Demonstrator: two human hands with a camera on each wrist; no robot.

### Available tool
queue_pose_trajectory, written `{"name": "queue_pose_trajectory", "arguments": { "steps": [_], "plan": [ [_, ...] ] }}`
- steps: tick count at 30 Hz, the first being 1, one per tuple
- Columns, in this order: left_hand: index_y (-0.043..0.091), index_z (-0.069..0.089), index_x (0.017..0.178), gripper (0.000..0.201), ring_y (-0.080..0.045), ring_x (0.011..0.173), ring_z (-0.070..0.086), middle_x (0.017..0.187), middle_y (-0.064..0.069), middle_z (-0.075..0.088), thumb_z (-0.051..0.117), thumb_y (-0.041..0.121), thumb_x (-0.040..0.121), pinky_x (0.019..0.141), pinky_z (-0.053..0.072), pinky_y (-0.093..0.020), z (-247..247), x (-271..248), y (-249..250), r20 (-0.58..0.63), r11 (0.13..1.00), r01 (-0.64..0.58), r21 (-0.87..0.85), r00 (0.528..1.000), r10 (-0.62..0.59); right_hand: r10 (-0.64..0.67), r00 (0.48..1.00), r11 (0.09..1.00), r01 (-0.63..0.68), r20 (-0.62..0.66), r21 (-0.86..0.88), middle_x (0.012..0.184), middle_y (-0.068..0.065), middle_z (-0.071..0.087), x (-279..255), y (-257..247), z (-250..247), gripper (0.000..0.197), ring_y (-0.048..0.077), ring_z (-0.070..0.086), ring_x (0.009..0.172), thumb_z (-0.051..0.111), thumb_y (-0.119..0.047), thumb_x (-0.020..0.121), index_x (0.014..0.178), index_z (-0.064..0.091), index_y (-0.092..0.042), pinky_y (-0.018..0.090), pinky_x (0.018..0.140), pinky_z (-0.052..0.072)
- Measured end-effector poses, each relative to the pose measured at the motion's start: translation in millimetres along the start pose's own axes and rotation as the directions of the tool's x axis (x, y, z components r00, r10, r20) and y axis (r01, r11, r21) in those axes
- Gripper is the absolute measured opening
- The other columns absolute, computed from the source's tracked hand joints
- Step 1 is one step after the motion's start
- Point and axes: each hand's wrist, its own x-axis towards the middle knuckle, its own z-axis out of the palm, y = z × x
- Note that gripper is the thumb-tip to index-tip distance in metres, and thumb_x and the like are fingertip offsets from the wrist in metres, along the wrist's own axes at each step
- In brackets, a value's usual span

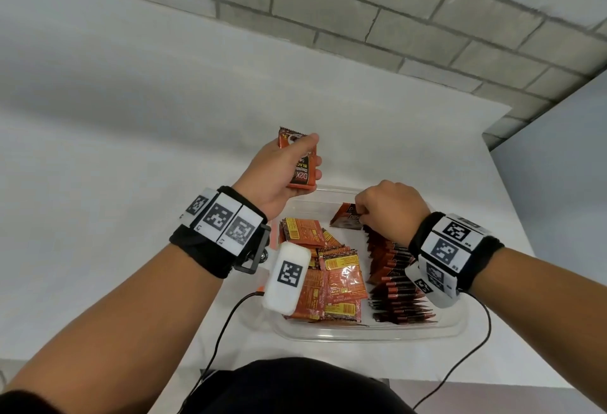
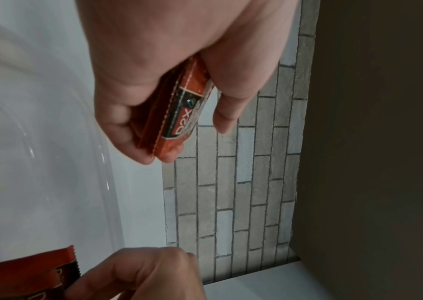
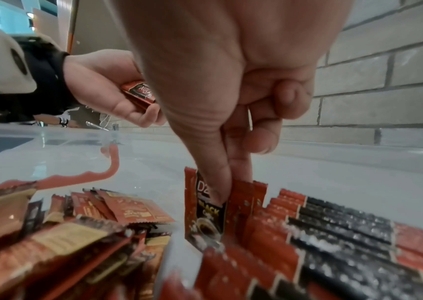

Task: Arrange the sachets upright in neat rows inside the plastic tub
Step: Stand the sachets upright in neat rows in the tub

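Note:
A clear plastic tub (image 1: pixel 368 331) sits on the white table. Along its right side stands a row of upright red-and-black sachets (image 1: pixel 394 282). A loose pile of orange sachets (image 1: pixel 328 269) lies flat on its left side. My left hand (image 1: pixel 279 177) hovers over the tub's far left corner and grips a small stack of sachets (image 1: pixel 303 164) (image 2: pixel 179 113). My right hand (image 1: pixel 387 210) is at the far end of the row, thumb and forefinger pinching a sachet (image 3: pixel 205 211) (image 1: pixel 348 216) that stands tilted against the row.
The white table (image 1: pixel 131 150) stretches left and beyond the tub. A grey brick wall (image 1: pixel 394 19) rises behind it. Cables (image 1: pixel 223 328) run from both wrist bands down past the table's front edge.

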Motion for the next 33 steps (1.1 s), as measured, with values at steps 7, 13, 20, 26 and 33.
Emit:
{"name": "queue_pose_trajectory", "arguments": {
  "steps": [7, 13, 20, 26, 33],
  "plan": [
    [0.015, 0.058, 0.102, 0.02, -0.018, 0.071, 0.061, 0.086, -0.007, 0.065, 0.06, 0.031, 0.092, 0.069, 0.052, -0.032, 1, 0, 0, 0.002, 1.0, 0.012, 0.005, 1.0, -0.012, -0.081, 0.996, 0.95, 0.066, -0.036, -0.306, 0.06, -0.006, 0.035, 1, -9, 0, 0.036, 0.017, 0.039, 0.055, 0.044, -0.006, 0.092, 0.061, 0.029, -0.018, 0.028, 0.068, 0.028],
    [0.014, 0.057, 0.102, 0.019, -0.018, 0.071, 0.061, 0.086, -0.007, 0.064, 0.06, 0.031, 0.092, 0.07, 0.051, -0.033, 3, -1, -2, 0.009, 1.0, 0.017, -0.005, 1.0, -0.017, -0.04, 0.999, 0.958, 0.037, -0.006, -0.284, 0.059, -0.005, 0.034, 3, -10, -5, 0.038, 0.012, 0.029, 0.047, 0.047, -0.005, 0.09, 0.06, 0.027, -0.017, 0.028, 0.066, 0.029],
    [0.007, 0.055, 0.101, 0.013, -0.022, 0.071, 0.062, 0.086, -0.012, 0.063, 0.048, 0.016, 0.096, 0.068, 0.052, -0.035, 5, -2, -4, 0.012, 0.993, 0.064, -0.097, 0.998, -0.064, 0.033, 0.998, 0.996, -0.038, -0.063, -0.081, 0.068, -0.004, 0.043, 0, -1, -9, 0.024, 0.017, 0.045, 0.059, 0.051, -0.024, 0.093, 0.072, 0.045, -0.014, 0.027, 0.062, 0.032],
    [0.011, 0.057, 0.107, 0.015, -0.026, 0.084, 0.07, 0.096, -0.013, 0.07, 0.053, 0.004, 0.094, 0.078, 0.058, -0.041, 10, -6, -7, 0.121, 0.999, 0.049, -0.015, 0.992, -0.047, 0.16, 0.976, 0.783, -0.035, -0.147, 0.621, 0.085, -0.008, 0.063, -18, 27, -36, 0.02, 0.006, 0.057, 0.073, 0.063, -0.041, 0.087, 0.099, 0.065, -0.025, 0.019, 0.061, 0.039],
    [0.01, 0.061, 0.11, 0.036, -0.023, 0.086, 0.071, 0.098, -0.012, 0.071, 0.069, 0.011, 0.075, 0.072, 0.06, -0.037, 30, -18, -8, 0.286, 0.996, 0.019, 0.092, 0.957, -0.045, 0.119, 0.971, 0.486, 0.125, -0.208, 0.865, 0.097, -0.007, 0.066, -37, 24, -42, 0.025, 0.01, 0.064, 0.072, 0.065, -0.033, 0.087, 0.112, 0.061, -0.031, 0.023, 0.066, 0.047]
  ]
}}
